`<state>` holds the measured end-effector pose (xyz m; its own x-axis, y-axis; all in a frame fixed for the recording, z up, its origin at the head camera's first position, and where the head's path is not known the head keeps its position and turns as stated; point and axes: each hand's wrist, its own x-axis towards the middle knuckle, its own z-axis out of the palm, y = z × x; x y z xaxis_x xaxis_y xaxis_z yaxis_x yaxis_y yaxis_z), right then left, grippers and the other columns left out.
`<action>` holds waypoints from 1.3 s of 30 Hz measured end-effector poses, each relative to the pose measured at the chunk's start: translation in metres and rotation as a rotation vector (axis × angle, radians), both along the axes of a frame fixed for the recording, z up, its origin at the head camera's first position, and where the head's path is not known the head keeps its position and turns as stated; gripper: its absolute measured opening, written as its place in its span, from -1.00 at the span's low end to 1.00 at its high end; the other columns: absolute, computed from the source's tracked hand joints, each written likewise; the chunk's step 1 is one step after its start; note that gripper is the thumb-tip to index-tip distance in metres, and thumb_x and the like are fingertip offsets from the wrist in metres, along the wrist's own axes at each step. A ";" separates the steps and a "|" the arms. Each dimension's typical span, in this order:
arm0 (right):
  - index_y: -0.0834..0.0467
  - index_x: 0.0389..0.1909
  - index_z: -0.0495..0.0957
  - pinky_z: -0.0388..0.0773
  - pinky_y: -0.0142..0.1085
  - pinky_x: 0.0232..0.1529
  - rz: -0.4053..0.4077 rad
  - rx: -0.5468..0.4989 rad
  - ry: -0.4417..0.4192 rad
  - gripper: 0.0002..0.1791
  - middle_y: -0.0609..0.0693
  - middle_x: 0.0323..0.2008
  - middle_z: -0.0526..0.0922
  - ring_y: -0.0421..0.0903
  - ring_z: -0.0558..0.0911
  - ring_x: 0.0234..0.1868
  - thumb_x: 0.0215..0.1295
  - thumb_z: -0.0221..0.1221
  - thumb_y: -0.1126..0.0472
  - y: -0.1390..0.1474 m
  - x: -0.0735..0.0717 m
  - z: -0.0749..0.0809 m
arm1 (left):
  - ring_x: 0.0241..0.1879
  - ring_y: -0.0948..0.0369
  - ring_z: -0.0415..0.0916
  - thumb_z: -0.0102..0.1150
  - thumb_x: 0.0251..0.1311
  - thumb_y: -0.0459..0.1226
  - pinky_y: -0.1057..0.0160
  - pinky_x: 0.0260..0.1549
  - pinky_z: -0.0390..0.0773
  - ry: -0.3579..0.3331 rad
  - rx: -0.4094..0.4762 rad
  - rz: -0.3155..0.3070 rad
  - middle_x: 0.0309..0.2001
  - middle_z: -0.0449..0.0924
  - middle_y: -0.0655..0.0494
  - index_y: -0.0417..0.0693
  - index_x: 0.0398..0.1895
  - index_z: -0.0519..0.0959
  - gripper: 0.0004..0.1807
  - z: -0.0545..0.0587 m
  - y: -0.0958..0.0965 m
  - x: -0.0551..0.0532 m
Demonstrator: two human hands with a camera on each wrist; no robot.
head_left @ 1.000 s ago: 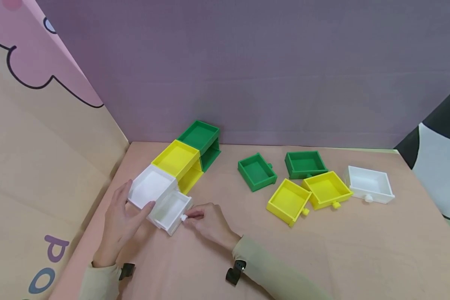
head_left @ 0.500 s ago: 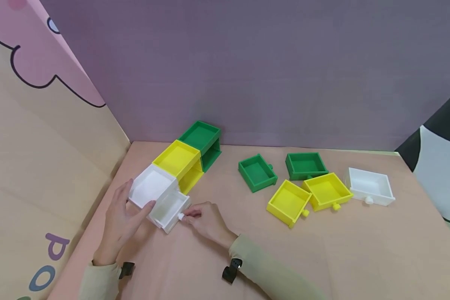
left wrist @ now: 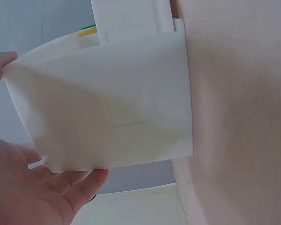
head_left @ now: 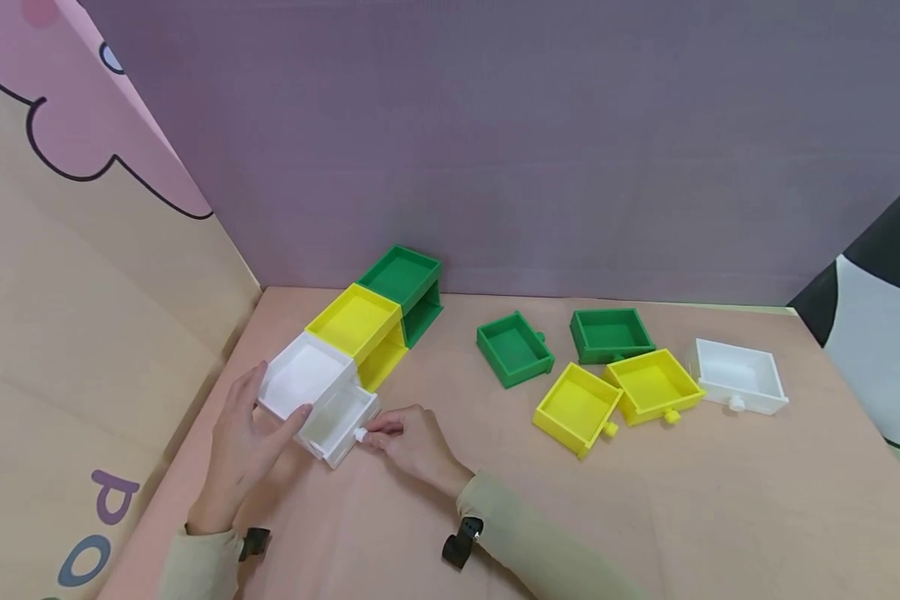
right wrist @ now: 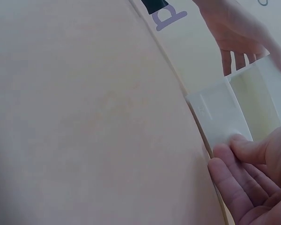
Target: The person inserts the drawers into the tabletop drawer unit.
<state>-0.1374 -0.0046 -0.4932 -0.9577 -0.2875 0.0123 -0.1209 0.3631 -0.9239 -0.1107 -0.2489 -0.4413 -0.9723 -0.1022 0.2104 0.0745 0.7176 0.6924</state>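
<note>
In the head view my left hand point(head_left: 236, 454) grips the white cabinet shell point(head_left: 306, 371) between thumb and fingers. The left wrist view shows the shell's side wall point(left wrist: 117, 103), thumb at one top corner and the other fingers at its back. A white drawer point(head_left: 337, 421) sits partly inside the shell's lower opening, its front part sticking out. My right hand point(head_left: 423, 450) pinches the drawer's round white knob point(head_left: 360, 434) with thumb and forefinger. In the right wrist view, those fingers hide the knob against the drawer front point(right wrist: 220, 110).
A yellow shell point(head_left: 354, 323) and a green shell point(head_left: 401, 273) stand in line behind the white one. To the right lie two green drawers point(head_left: 514, 350) point(head_left: 612, 335), two yellow drawers point(head_left: 577, 408) point(head_left: 654, 385) and another white drawer point(head_left: 738, 375). A purple wall point(head_left: 495, 150) backs the table.
The white drawer has slid a little further into its shell, my right hand moving left with the knob. My left hand keeps its grip on the shell.
</note>
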 end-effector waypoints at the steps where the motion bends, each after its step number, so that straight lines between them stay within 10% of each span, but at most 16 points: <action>1: 0.15 -0.19 0.87 0.66 -0.48 -0.21 0.000 -0.002 0.000 -0.87 -0.03 -0.28 0.88 -0.26 0.73 -0.25 0.28 0.49 0.21 0.000 0.000 0.000 | 0.46 -0.32 0.34 0.43 0.31 0.03 -0.47 0.33 0.45 -0.001 0.001 0.000 0.60 0.20 -0.29 -0.20 0.69 0.13 0.04 0.000 0.000 0.000; 39: 0.14 -0.16 0.86 0.64 -0.51 -0.26 0.020 -0.020 -0.019 -0.86 -0.03 -0.24 0.87 -0.28 0.67 -0.28 0.29 0.49 0.21 -0.006 -0.007 -0.001 | 0.46 -0.30 0.34 0.44 0.30 0.01 -0.45 0.33 0.45 0.009 0.000 0.004 0.59 0.21 -0.30 -0.21 0.69 0.13 0.04 -0.002 0.000 0.000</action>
